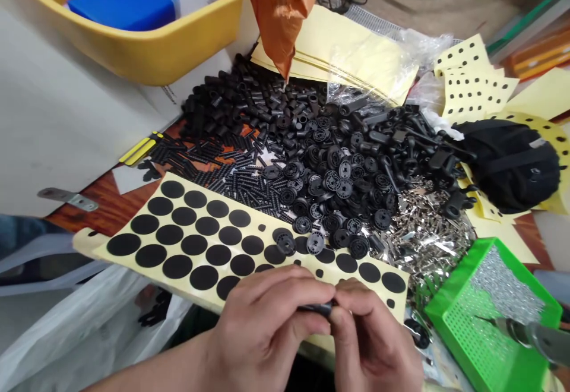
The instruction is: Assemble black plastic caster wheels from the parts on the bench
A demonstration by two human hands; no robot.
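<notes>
Over the sticker sheet (187, 243), both hands pinch one small black part (317, 307).

- Left hand (262, 326) and right hand (371, 344) meet fingertip to fingertip, pinching a small black plastic part (317, 307).
- Under them lies a yellow sheet of round black pads (191, 240).
- Beyond it, a heap of black plastic parts (320, 148); silvery metal clips (427, 237) beside a green basket (449, 321).

A small assembly workshop: bench heaped with black plastic parts (329, 160) and metal clips (427, 240).
</notes>
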